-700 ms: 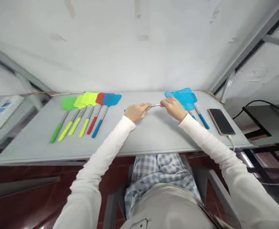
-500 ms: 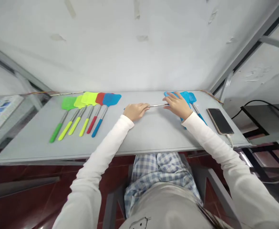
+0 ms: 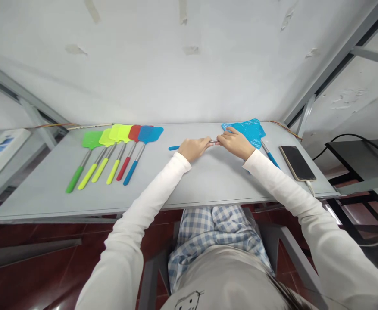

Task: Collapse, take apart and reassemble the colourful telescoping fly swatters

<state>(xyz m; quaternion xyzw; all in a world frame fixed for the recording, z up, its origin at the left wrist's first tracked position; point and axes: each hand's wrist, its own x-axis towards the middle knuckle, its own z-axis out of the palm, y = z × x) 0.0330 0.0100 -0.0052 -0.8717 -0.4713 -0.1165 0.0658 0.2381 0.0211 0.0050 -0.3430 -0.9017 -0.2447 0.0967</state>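
- The fingers of the left hand point(image 3: 194, 148) are curled closed round the slim metal shaft point(image 3: 213, 141) of a swatter, just inward of its blue handle point(image 3: 173, 148); the fingers of the right hand point(image 3: 236, 144) pinch the same shaft close by, thumb and fingertips together, one finger lifted a little; only a short stretch of metal gleams between the two hands.
- The held swatter is out in front of the person, above the middle of the surface; its long axis runs left to right, nearly along the surface's long edge, handle end pointing left, the other end pointing right and slightly towards the wall; from here I cannot tell which of the overlapping light-blue mesh heads point(image 3: 254, 131) beyond the right hand belongs to it.
- Just right of those heads a second blue handle point(image 3: 272, 160) slants towards the person; then comes a dark-screened phone point(image 3: 297, 162) with a white cable point(image 3: 309, 187) at its near end.
- Well to the left, six swatters point(image 3: 139, 151) lie in a row, green, three yellow, red and blue, heads towards the wall, handles towards the person.
- The surface point(image 3: 195, 185) is smooth grey; behind it rises a white wall point(image 3: 189, 90) with scraps of tape point(image 3: 92, 11); below is a dark red floor point(image 3: 36, 267).
- A line drawing point(image 3: 189, 300) marks the person's shirt; the print on the white box point(image 3: 1, 150) at far left is too small to read.
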